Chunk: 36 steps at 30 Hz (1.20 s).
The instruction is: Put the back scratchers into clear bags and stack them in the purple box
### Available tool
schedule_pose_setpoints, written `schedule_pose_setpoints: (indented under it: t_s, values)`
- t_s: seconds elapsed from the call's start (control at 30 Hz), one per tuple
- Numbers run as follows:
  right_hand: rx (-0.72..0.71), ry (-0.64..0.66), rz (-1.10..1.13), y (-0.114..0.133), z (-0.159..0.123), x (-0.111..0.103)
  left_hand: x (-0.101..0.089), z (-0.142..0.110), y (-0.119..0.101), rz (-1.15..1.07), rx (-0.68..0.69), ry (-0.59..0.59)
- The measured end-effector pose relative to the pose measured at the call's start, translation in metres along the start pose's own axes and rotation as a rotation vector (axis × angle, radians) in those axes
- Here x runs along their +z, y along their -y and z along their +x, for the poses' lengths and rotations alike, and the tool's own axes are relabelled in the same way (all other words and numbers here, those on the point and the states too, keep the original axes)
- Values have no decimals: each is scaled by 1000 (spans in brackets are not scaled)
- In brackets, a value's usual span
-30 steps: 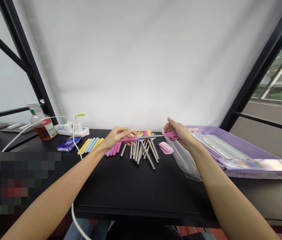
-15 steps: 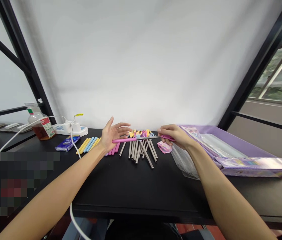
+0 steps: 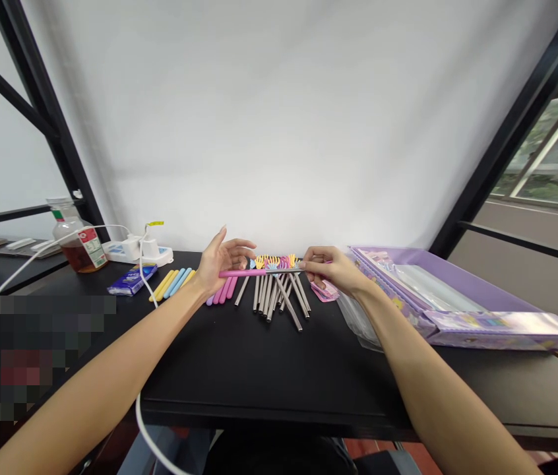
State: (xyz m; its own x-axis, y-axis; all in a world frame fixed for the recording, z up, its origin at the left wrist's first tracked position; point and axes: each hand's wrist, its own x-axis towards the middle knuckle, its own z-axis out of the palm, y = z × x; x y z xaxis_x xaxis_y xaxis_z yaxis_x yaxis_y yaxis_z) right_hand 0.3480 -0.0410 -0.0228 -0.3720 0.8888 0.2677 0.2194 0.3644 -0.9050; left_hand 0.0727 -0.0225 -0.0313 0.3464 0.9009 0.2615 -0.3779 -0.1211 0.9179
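Observation:
A back scratcher with a pink handle [image 3: 243, 273] and a metal rod lies level between my hands. My right hand [image 3: 331, 267] is closed around its rod end, hiding the head. My left hand [image 3: 214, 264] is palm up with fingers apart, and the handle's end rests against the palm. Behind and below lies a pile of metal rods [image 3: 272, 303] with yellow, blue and pink claw heads [image 3: 279, 261]. Left of the pile are several pink handles [image 3: 227, 291], partly behind my left wrist, and yellow and blue handles [image 3: 179, 284].
On the right stands a purple box [image 3: 496, 326] with clear bags inside. A plastic bag [image 3: 358, 323] and pink cards [image 3: 326, 291] lie beside it. To the left are a blue packet [image 3: 133, 280], a power strip [image 3: 160, 255], a white cable [image 3: 146, 280] and a bottle [image 3: 78, 241].
My right hand has moved left toward my left hand, and less of the metal rod shows. The pink claw head, visible before, is now hidden in my right hand.

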Motion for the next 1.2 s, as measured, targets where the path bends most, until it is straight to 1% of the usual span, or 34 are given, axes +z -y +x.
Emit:
schedule_pose_setpoints:
  t_s: [0.37,0.53,0.73,1.0,1.2]
  values:
    - [-33,-1,6,-6,3,5,0,0,1,58,15,-27]
    - [-13,-20,13,-6,3,7,1,0,2,67,13,-26]
    - [-17,-9,51,-8,4,10,0,1,3,68,33,-41]
    - [8,-34,74,-5,3,14,1,1,6,84,18,-39]
    - [3,-27,78,-8,4,14,2,0,7,79,14,-36]
